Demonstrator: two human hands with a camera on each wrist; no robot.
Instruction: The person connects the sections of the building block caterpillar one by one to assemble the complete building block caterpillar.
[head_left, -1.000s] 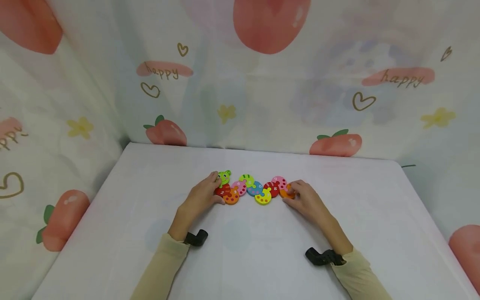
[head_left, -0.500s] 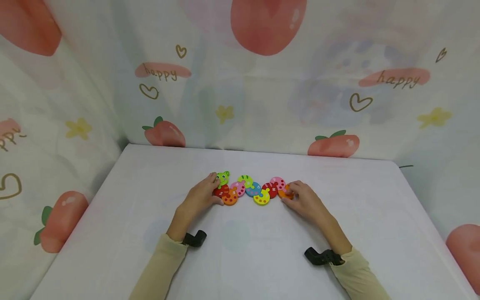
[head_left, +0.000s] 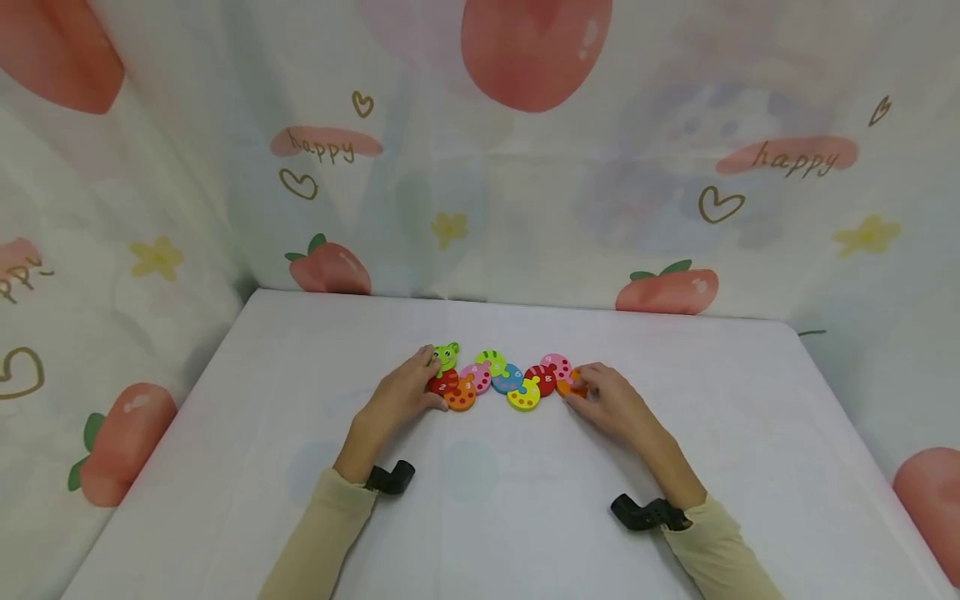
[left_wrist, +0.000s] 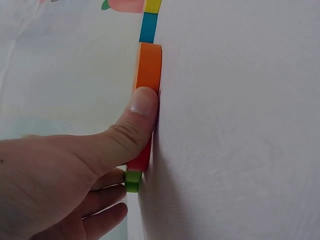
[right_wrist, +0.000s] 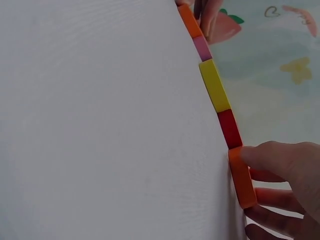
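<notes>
A caterpillar number puzzle [head_left: 507, 379] of several coloured round pieces lies joined in a wavy row on the white table. My left hand [head_left: 397, 387] grips its left end, fingers beside the green smiling head [head_left: 445, 358] and thumb against the lower edge. In the left wrist view the thumb presses the orange piece [left_wrist: 149, 65] where it meets the red one. At the other end, my right hand [head_left: 615, 402] holds the last orange piece [right_wrist: 242, 177] between thumb and fingers. That piece's number is hidden by the fingers.
A white cloth covers the table [head_left: 480, 517]. Behind it and to the left hangs a patterned curtain [head_left: 525, 208] with peaches, hearts and flowers. Each wrist carries a black strap-on camera mount [head_left: 647, 512].
</notes>
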